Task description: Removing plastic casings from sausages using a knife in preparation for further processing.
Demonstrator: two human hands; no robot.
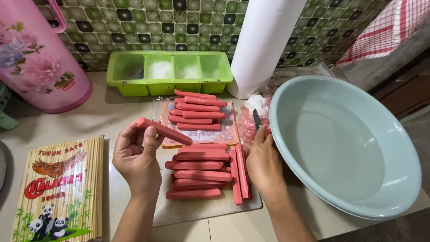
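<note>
- Left hand (pixel 136 159): fingers closed round one pink sausage (pixel 165 131), lifted above the sausage pile (pixel 201 172).
- Right hand (pixel 264 163): fingers curled on a small black knife (pixel 256 119), blade up.
- Pile lies between both hands on the cutting board (pixel 197 210); pale-blue basin (pixel 349 143) right of them.

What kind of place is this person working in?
Most likely a home kitchen counter. Small green and dark wall tiles back it, a cutting board holds red sausages, and a green seasoning tray and pale blue basin sit nearby.
</note>
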